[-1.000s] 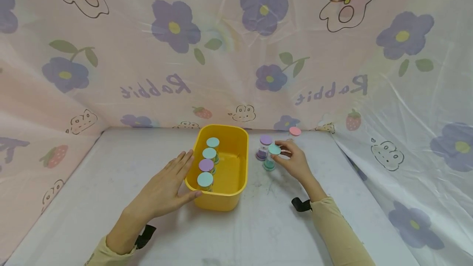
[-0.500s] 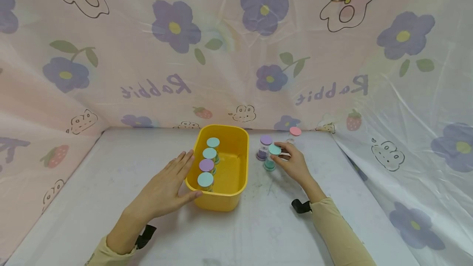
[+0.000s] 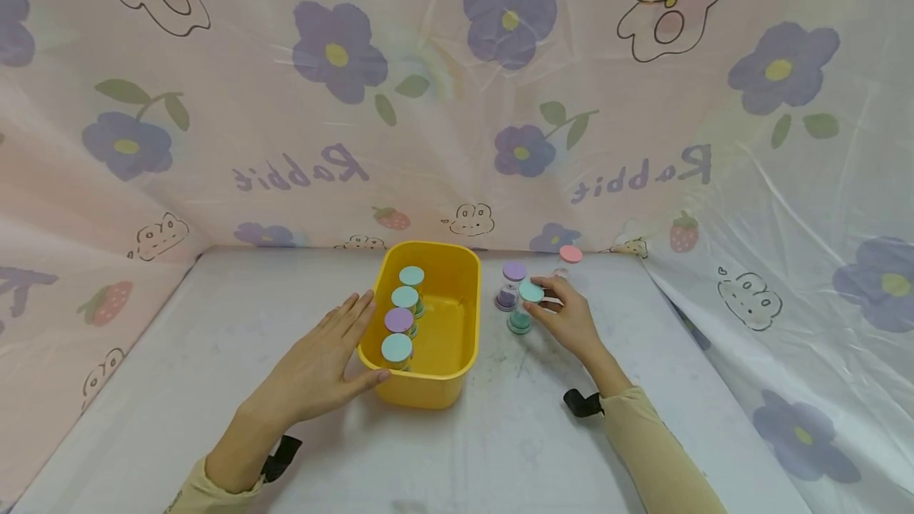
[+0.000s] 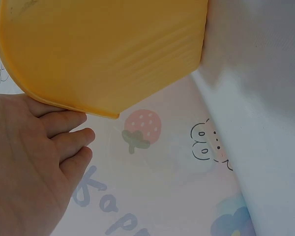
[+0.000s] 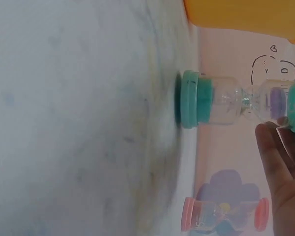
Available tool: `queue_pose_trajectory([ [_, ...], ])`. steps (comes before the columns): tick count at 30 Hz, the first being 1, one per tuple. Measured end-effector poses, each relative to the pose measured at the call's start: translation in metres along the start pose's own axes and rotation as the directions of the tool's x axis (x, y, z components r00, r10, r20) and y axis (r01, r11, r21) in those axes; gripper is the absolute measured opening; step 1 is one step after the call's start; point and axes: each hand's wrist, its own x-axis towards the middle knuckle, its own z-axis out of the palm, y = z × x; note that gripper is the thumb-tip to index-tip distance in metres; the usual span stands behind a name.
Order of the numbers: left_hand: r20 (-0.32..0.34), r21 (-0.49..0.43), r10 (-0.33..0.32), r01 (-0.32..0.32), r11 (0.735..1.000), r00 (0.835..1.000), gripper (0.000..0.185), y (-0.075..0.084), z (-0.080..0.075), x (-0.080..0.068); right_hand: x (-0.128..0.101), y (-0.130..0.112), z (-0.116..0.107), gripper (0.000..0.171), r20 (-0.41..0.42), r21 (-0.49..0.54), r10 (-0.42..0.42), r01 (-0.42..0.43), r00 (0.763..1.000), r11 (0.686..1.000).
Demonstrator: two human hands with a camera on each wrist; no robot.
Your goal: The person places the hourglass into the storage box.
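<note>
My right hand (image 3: 570,317) pinches a teal-capped hourglass (image 3: 520,323) near its top cap, between thumb and fingers. In the right wrist view this hourglass (image 5: 225,101) has teal sand in its lower bulb, and its base is close over the table with a dark shadow beside it. Right behind it stands a purple-capped hourglass (image 3: 508,297). My left hand (image 3: 310,367) rests on the near left rim of a yellow bin (image 3: 421,392), fingers straight and thumb along the near edge. Inside, several hourglasses stand in a row by the left wall, with teal caps and one purple cap (image 3: 399,320).
A pink-capped hourglass (image 3: 570,255) stands at the back right, partly behind my right hand. Bare white table (image 3: 485,450) lies in front of the bin. A printed cloth (image 3: 428,141) hangs right behind the table and along its sides.
The base of the teal hourglass has shifted very slightly toward me and to the left, its cap staying in my right hand's pinch. My left hand and the bin have not moved.
</note>
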Motion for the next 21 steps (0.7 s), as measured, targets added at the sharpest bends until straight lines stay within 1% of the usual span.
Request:
queue_pose_trajectory([
  [5,0.000,0.001,-0.003,0.003,1.000,1.000,0.101,0.000,0.000,0.000,-0.001,-0.007,0.000,0.046,-0.014,0.018,-0.010,0.011,1.000,1.000],
  [9,0.016,-0.003,-0.016,0.016,1.000,1.000,0.103,0.000,-0.001,0.001,-0.001,-0.014,-0.001,0.046,-0.031,0.031,-0.037,0.038,0.999,0.999],
  [10,0.011,-0.001,-0.012,0.012,1.000,1.000,0.103,0.000,-0.001,0.001,-0.001,-0.016,-0.001,0.046,-0.036,0.036,-0.046,0.047,0.998,0.998],
  [16,-0.020,0.007,0.008,-0.008,1.000,1.000,0.101,-0.001,0.002,0.000,0.001,-0.028,-0.002,0.043,-0.072,0.020,-0.125,0.127,0.989,0.992],
  [19,-0.017,0.005,0.004,-0.004,1.000,1.000,0.102,-0.001,0.002,0.000,0.003,-0.035,-0.003,0.043,-0.088,0.013,-0.164,0.166,0.982,0.986],
  [21,-0.008,0.004,-0.002,0.002,1.000,1.000,0.102,-0.001,0.001,0.000,0.006,-0.034,-0.004,0.043,-0.096,0.012,-0.187,0.189,0.978,0.982],
])
